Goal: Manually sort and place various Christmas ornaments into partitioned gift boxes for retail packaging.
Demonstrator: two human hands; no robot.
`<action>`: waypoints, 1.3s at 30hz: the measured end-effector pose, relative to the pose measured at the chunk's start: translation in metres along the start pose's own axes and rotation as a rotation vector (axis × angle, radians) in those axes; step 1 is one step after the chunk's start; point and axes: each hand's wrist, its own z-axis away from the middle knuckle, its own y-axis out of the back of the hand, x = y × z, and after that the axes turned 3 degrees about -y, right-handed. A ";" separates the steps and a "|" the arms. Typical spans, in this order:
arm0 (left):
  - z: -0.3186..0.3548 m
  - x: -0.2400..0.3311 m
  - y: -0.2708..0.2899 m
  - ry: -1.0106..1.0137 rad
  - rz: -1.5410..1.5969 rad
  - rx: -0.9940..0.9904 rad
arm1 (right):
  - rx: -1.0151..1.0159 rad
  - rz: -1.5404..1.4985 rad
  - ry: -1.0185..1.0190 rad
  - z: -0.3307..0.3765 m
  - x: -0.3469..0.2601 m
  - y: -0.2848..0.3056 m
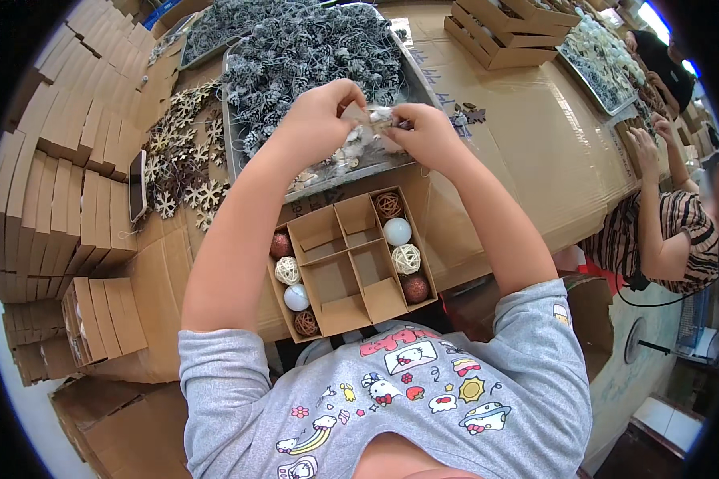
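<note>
Beneath the left hand (pixel 318 122), a metal tray (pixel 359 173) holds pinecones (pixel 311 60).

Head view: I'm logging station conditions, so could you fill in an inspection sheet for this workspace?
Surface: table covered in brown cardboard.
Things: divided box with four balls along each side, none in its middle compartments; metal tray heaped with frosted pine cones.
Clutter: snowflake pieces spread left of the tray; phone-like device beside them.
Hands: right hand pinches a small pale piece, details blurred; left hand close by, grip unclear.
Cables: dark cable curving at far right; ends unclear.
Surroundings: stacked cartons at left; person in striped top at right.
</note>
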 end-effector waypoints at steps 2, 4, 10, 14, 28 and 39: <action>0.007 0.011 0.008 0.051 -0.145 0.003 | 0.225 0.151 0.252 -0.002 0.004 0.001; 0.010 0.007 0.011 -0.003 -0.248 0.037 | 0.390 0.370 0.531 -0.010 0.005 0.008; 0.023 -0.005 0.001 -0.322 -0.435 -0.073 | 0.338 0.026 0.531 -0.004 -0.022 0.000; 0.027 -0.002 0.005 -0.174 -0.541 0.031 | 0.468 -0.036 0.466 -0.009 -0.018 0.000; 0.049 -0.010 0.005 0.104 0.320 0.164 | -0.011 -0.137 0.344 0.013 -0.035 -0.012; 0.068 -0.012 0.021 0.178 -0.206 0.219 | -0.208 -0.360 0.040 0.012 -0.038 -0.008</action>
